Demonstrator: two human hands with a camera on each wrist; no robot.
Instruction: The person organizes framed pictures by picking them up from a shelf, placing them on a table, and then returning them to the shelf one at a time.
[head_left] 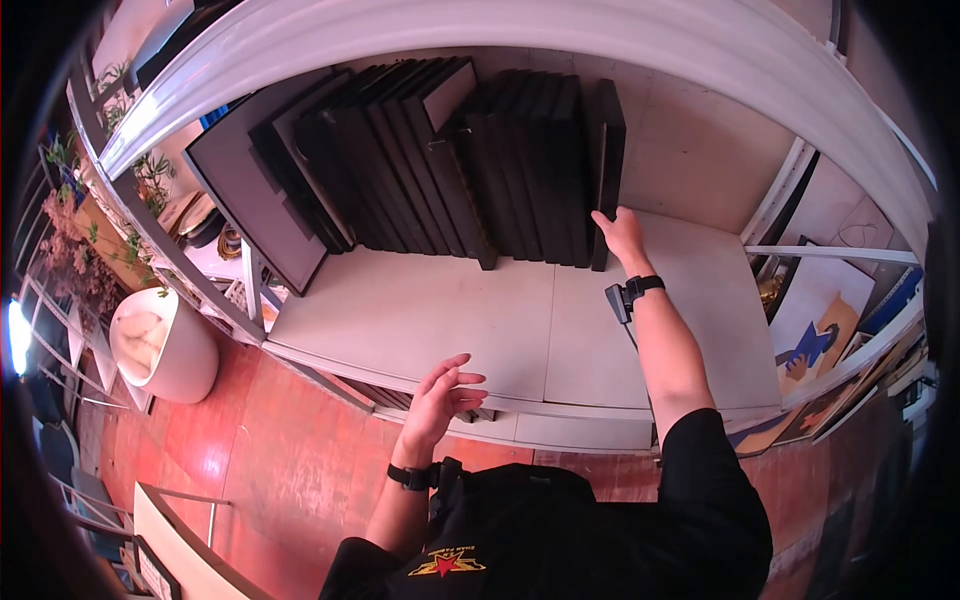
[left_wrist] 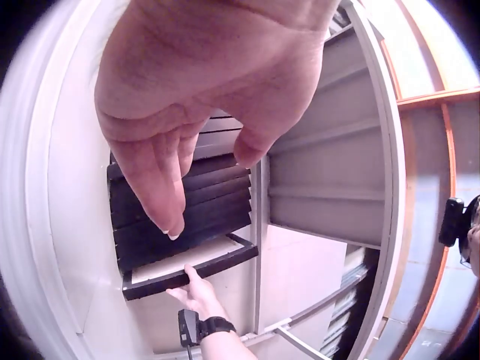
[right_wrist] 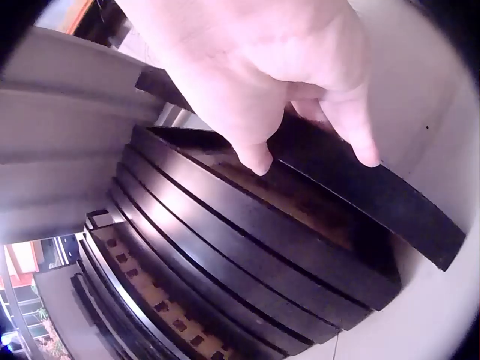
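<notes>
My right hand (head_left: 625, 238) grips the lower front edge of a thin black frame (head_left: 611, 150), the rightmost in a row standing on a white shelf. In the right wrist view, the thumb lies on the inner side of this black frame (right_wrist: 375, 196) and the fingers reach round its other side. A gap separates it from the neighbouring upright black frames (head_left: 535, 170). My left hand (head_left: 437, 408) hangs in the air near the shelf's front edge, its fingers loosely extended and holding nothing.
More black frames (head_left: 390, 150) lean to the left, and a grey-faced panel (head_left: 255, 190) tilts at the row's end. The white shelf (head_left: 440, 310) has a thick white beam (head_left: 560, 25) above. A white tub-shaped chair (head_left: 190, 355) stands on the floor at left; pictures (head_left: 815, 330) lean at right.
</notes>
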